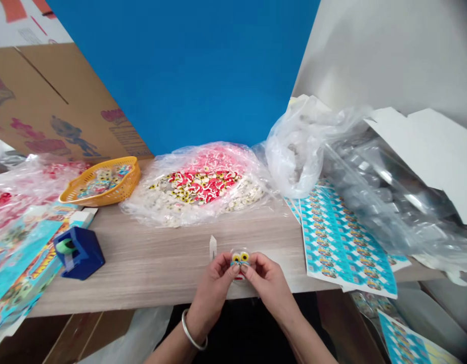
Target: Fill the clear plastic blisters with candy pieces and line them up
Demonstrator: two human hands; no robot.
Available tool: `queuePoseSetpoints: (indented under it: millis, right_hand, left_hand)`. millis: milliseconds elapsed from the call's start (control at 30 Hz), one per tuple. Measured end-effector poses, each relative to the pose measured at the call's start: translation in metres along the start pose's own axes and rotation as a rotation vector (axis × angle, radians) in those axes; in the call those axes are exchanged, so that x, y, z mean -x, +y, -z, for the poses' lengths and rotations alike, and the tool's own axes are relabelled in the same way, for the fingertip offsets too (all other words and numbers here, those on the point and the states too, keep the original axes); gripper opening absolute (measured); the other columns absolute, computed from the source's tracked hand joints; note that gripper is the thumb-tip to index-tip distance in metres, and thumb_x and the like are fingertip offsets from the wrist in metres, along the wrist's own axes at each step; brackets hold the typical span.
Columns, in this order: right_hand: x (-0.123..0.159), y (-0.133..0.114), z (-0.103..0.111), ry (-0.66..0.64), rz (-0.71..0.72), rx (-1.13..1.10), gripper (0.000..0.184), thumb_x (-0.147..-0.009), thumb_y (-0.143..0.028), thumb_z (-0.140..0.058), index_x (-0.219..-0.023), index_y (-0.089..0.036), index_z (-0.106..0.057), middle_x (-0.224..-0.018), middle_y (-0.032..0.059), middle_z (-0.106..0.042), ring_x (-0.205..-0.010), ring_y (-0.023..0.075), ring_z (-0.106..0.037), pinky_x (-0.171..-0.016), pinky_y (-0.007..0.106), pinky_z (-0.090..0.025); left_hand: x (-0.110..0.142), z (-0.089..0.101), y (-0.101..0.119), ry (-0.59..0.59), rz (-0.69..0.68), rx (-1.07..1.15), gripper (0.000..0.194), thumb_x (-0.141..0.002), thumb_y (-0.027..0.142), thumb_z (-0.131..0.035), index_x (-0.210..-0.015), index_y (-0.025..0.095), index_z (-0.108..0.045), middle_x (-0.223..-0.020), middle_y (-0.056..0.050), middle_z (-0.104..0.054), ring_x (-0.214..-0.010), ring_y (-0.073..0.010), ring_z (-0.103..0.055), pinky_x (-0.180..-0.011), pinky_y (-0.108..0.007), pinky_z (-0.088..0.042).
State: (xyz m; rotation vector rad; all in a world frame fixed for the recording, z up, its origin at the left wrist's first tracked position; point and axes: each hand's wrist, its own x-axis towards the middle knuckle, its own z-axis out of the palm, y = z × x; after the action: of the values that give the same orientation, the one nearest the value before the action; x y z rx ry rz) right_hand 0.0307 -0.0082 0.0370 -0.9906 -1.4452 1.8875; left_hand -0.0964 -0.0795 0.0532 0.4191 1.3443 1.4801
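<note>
Near the table's front edge, my left hand (pixel 218 280) and my right hand (pixel 266 283) pinch a small clear plastic pack (pixel 240 258) from both sides. Two yellow-and-black eye pieces show at its top, with a bit of blue and something red lower down. My thumbs meet over its middle and hide part of it. Just beyond my left fingers lies a small white pointed strip (pixel 213 246). Farther back is an open clear bag (pixel 203 184) full of red-and-white mouth pieces and yellow eye pieces.
At left stand an orange basket (pixel 100 181) with small packs, a blue tape dispenser (pixel 79 253) and printed cardboard (pixel 28 263). Printed blue sheets (pixel 343 242) lie at right, under bagged clear plastic shells (pixel 392 197). A blue panel (pixel 191 76) rises behind, beside a carton (pixel 62 101).
</note>
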Motion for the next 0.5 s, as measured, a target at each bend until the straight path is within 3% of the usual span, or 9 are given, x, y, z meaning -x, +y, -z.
queuePoseSetpoints:
  millis: [100, 267, 367, 433, 500]
  right_hand:
    - [-0.005, -0.003, 0.001, -0.005, -0.031, -0.094, 0.034, -0.081, -0.049, -0.076, -0.097, -0.02, -0.068, -0.085, 0.0025, -0.068, -0.078, 0.0179, -0.06, -0.073, 0.029, -0.047]
    - [-0.011, -0.005, -0.005, 0.013, -0.062, -0.121, 0.033, -0.08, -0.048, -0.077, -0.075, -0.018, -0.065, -0.069, -0.0011, -0.062, -0.065, 0.0132, -0.054, -0.064, 0.025, -0.044]
    - [-0.014, -0.005, -0.008, 0.027, -0.069, -0.072, 0.036, -0.076, -0.054, -0.078, -0.079, -0.019, -0.069, -0.074, 0.0026, -0.068, -0.071, 0.0179, -0.061, -0.068, 0.029, -0.049]
    - [-0.016, -0.003, -0.003, 0.002, -0.072, 0.002, 0.044, -0.069, -0.058, -0.08, -0.091, -0.02, -0.074, -0.09, 0.0089, -0.074, -0.085, 0.0251, -0.067, -0.078, 0.035, -0.054]
    - [-0.021, 0.004, 0.009, 0.024, -0.097, 0.054, 0.055, -0.062, -0.062, -0.083, -0.101, -0.024, -0.074, -0.1, 0.0118, -0.076, -0.092, 0.0293, -0.07, -0.078, 0.038, -0.058]
  left_hand:
    - [-0.001, 0.006, 0.004, -0.051, 0.021, -0.071, 0.023, -0.075, 0.035, -0.082, -0.084, 0.016, -0.073, -0.079, -0.003, -0.07, -0.074, -0.0146, -0.059, -0.07, -0.025, -0.047]
    - [0.003, 0.007, 0.001, -0.092, 0.06, -0.054, 0.022, -0.073, 0.034, -0.083, -0.081, 0.015, -0.073, -0.074, -0.002, -0.069, -0.068, -0.013, -0.059, -0.068, -0.025, -0.047]
    - [0.001, 0.011, 0.0, -0.091, 0.059, -0.066, 0.024, -0.071, 0.036, -0.083, -0.076, 0.015, -0.073, -0.069, -0.003, -0.069, -0.063, -0.0129, -0.06, -0.064, -0.025, -0.049]
    - [-0.013, 0.025, 0.016, -0.041, -0.021, -0.146, 0.028, -0.071, 0.04, -0.082, -0.076, 0.014, -0.073, -0.068, -0.004, -0.071, -0.06, -0.0133, -0.062, -0.061, -0.026, -0.05]
    - [-0.035, 0.053, 0.056, 0.121, -0.206, -0.344, 0.035, -0.075, 0.046, -0.078, -0.083, 0.012, -0.073, -0.074, -0.007, -0.073, -0.06, -0.0143, -0.064, -0.06, -0.028, -0.052]
